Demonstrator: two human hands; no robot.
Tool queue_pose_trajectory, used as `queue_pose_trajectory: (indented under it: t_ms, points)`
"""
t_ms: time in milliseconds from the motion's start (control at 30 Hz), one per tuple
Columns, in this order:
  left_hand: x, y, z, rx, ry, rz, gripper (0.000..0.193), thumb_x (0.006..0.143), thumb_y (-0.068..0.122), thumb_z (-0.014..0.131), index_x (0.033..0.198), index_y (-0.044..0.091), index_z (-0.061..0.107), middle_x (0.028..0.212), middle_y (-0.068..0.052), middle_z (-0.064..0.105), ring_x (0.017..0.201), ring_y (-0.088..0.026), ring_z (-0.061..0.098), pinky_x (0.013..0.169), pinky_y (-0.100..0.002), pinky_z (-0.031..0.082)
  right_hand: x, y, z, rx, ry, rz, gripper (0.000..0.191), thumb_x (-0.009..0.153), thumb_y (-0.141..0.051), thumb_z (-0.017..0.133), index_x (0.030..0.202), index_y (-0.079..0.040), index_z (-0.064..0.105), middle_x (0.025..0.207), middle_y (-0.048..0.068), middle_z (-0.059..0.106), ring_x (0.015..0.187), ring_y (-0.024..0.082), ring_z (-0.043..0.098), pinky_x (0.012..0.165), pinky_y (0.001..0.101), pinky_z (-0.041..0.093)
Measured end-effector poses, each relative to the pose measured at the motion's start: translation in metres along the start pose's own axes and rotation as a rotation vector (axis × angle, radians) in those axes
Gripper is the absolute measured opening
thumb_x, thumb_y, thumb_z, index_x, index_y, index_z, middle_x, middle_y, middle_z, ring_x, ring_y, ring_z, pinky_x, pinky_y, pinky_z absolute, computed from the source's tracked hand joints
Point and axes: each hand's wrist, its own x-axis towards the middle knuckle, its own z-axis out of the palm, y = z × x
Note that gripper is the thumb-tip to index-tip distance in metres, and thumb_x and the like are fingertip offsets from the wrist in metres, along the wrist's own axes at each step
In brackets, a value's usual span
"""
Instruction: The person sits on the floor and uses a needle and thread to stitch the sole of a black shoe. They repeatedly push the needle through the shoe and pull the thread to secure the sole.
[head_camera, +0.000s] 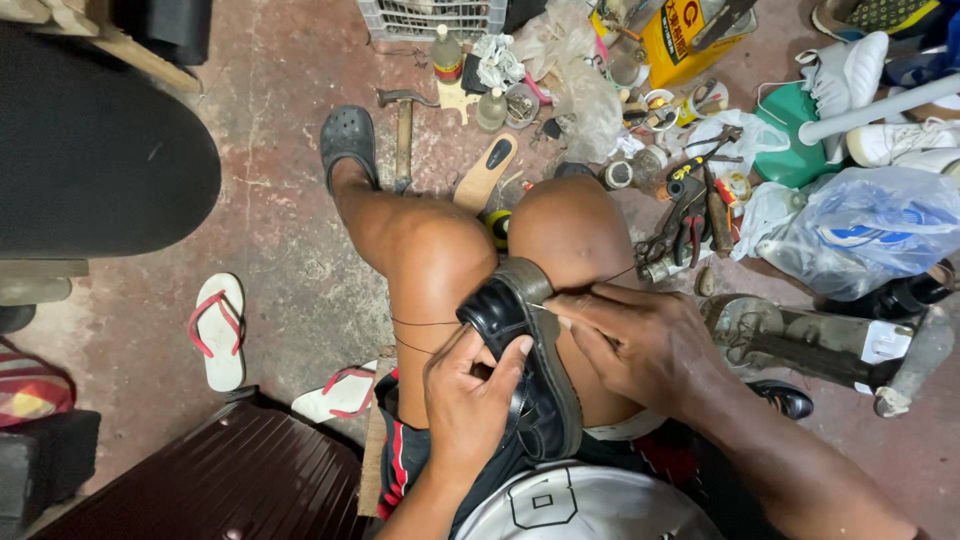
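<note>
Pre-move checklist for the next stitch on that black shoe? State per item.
1. Shoe braced: black shoe is clamped between the knees, sole edge up. Ok.
2. Left hand grips the upper, thumb on the toe. Ok.
3. Right hand pinches a thin tool at the sole edge. Ok; what kind of tool it is, cannot tell.
4. Thread runs taut from the shoe across the left thigh. Ok.
5. Thread free of snags on the far side: a strand runs off toward the tool pile. Cannot tell.
6. Fingers out of the point's path: cannot tell, the tip is hidden.
</note>
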Motion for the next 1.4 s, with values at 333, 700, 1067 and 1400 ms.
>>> queue_pose_trajectory:
  t_ms: [333,700,1067,1400]
  points:
    - [0.007,-0.003,-0.007,-0.007,0.008,-0.006,0.03,0.082,0.01,0.083,0.07,-0.001,0.058,0.06,-0.009,0.056,0.05,-0.017,0.048,0.049,-0.032,0.04,0.065,-0.025,-0.02,-0.257,-0.55,0.025,0.026,0.081,-0.015,0.064,0.106,-0.013,0.072,0.105,0.016,0.073,0.082,0.042,0.071,0.063,0.0549,0.055]
    - [-0.006,-0.027,-0.021,-0.176,-0.068,-0.119,0.009,0.091,0.012,0.072,0.089,0.003,0.071,0.068,-0.003,0.069,0.054,-0.008,0.056,0.05,-0.025,0.045,0.082,-0.006,0.002,-0.096,-0.523,-0.227,0.01,0.083,-0.015,0.068,0.087,-0.007,0.063,0.074,0.014,0.067,0.077,0.036,0.07,0.069,0.0509,0.053]
    - [-0.014,-0.017,-0.087,0.899,0.442,0.35,0.047,0.086,0.006,0.073,0.128,-0.007,0.058,0.134,-0.024,0.056,0.121,-0.042,0.062,0.101,-0.045,0.052,0.035,0.028,-0.009,0.147,-0.337,-0.103,0.012,0.093,-0.018,0.068,0.094,-0.008,0.061,0.081,0.007,0.066,0.069,0.027,0.071,0.06,0.0414,0.052]
    - [-0.032,-0.056,-0.039,0.157,0.036,0.261,0.013,0.097,0.014,0.076,0.104,0.007,0.068,0.086,-0.007,0.06,0.072,-0.015,0.056,0.067,-0.032,0.048,0.022,0.037,-0.009,0.196,-0.229,-0.123,0.013,0.093,-0.019,0.07,0.095,-0.007,0.065,0.082,0.007,0.068,0.075,0.027,0.071,0.065,0.0394,0.052]
